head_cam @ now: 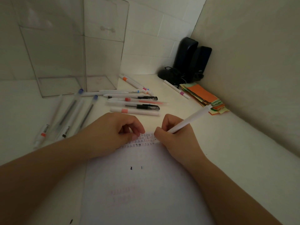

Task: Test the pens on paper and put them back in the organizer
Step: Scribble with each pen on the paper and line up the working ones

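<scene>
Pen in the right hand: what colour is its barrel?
White; the pen shows best in the head view, gripped by the right hand.

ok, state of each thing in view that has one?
white pen: held in right hand, tip down at paper
left hand: resting on paper, fingers curled
paper: flat, marked with test scribbles
clear organizer: upright, no pens in it
loose pens: lying on desk, capped
</scene>
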`<state>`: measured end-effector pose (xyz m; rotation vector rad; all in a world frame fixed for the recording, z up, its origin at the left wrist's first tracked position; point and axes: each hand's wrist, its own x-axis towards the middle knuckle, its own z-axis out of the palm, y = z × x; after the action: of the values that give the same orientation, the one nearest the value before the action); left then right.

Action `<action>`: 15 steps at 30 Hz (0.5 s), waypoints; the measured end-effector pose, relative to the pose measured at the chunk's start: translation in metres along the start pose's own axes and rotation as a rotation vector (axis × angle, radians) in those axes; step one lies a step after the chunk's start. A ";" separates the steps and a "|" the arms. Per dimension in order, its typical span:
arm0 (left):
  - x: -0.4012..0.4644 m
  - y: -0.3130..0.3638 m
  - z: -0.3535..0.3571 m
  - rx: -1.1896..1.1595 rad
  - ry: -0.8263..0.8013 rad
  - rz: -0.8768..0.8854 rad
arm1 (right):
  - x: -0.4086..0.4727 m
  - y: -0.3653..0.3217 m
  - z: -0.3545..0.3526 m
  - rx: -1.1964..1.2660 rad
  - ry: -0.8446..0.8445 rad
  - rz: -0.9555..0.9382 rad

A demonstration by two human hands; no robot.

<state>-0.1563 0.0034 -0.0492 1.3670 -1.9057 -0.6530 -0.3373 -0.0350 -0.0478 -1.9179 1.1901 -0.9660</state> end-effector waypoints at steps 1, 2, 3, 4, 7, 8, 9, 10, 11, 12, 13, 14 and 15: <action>0.000 0.000 0.000 0.000 0.000 -0.001 | 0.000 -0.001 0.000 0.001 -0.005 -0.002; 0.000 0.000 0.000 0.000 0.000 -0.001 | 0.000 -0.001 0.000 0.002 -0.003 -0.003; 0.000 0.000 0.000 -0.003 0.003 -0.002 | 0.001 -0.001 0.000 0.005 0.001 -0.005; 0.000 0.000 0.000 -0.006 0.006 -0.005 | 0.001 0.000 0.000 0.007 0.004 -0.007; 0.000 0.000 0.000 0.004 0.002 -0.010 | 0.000 -0.001 -0.001 -0.001 0.004 -0.011; 0.000 0.001 0.000 0.010 -0.002 -0.011 | 0.000 -0.001 -0.001 -0.006 0.004 -0.011; 0.000 0.001 -0.001 0.012 -0.003 -0.012 | 0.000 -0.001 -0.001 -0.008 0.001 -0.009; 0.000 0.001 -0.001 0.011 0.000 -0.012 | 0.000 -0.001 -0.001 -0.007 -0.005 -0.009; 0.000 0.001 -0.001 0.012 0.003 -0.012 | 0.000 -0.002 -0.001 -0.003 -0.012 -0.007; 0.000 0.001 -0.001 0.019 0.004 -0.010 | 0.000 -0.002 -0.001 -0.003 -0.015 -0.005; 0.000 0.002 -0.001 0.028 0.003 -0.009 | 0.000 -0.003 -0.001 -0.004 -0.017 -0.004; 0.000 0.002 -0.001 0.037 0.000 -0.008 | 0.000 -0.003 -0.001 -0.007 -0.017 -0.004; 0.000 0.002 -0.001 0.047 -0.002 -0.005 | 0.000 -0.003 -0.001 -0.014 -0.018 -0.005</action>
<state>-0.1565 0.0043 -0.0472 1.4013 -1.9304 -0.6164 -0.3370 -0.0341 -0.0451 -1.9373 1.1848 -0.9434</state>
